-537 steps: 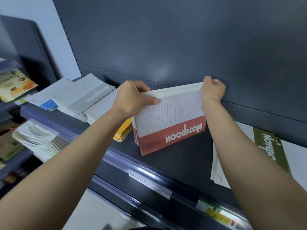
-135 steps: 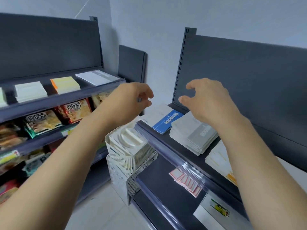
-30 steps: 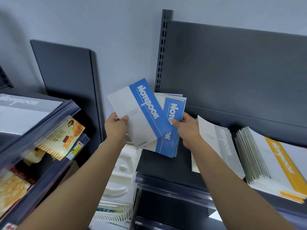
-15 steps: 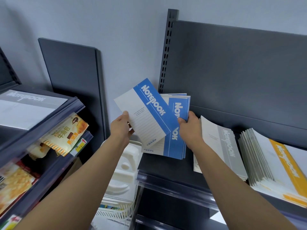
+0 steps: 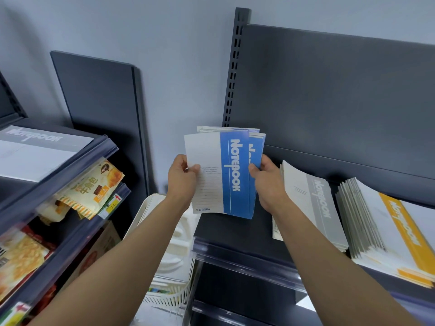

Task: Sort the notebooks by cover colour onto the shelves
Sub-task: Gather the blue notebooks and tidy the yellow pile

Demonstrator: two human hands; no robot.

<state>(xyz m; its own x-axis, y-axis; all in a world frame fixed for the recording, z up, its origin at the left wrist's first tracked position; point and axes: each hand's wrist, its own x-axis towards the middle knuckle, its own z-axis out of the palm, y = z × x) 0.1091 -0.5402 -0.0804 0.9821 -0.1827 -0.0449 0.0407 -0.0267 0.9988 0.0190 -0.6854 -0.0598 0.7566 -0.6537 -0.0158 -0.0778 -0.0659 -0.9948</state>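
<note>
1 wide-angle view from the person's head — facing forward and slightly down, near the dark shelf (image 5: 231,232) ahead.

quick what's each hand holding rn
Left hand: grips the front blue notebook by its left edge.
Right hand: grips the blue notebook stack behind it.

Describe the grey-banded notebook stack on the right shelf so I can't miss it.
Find the dark shelf below the tall back panel. The grey-banded stack sits between the blue notebooks held upright and the fanned yellow-banded stack. On this shelf only its band is grey.
</note>
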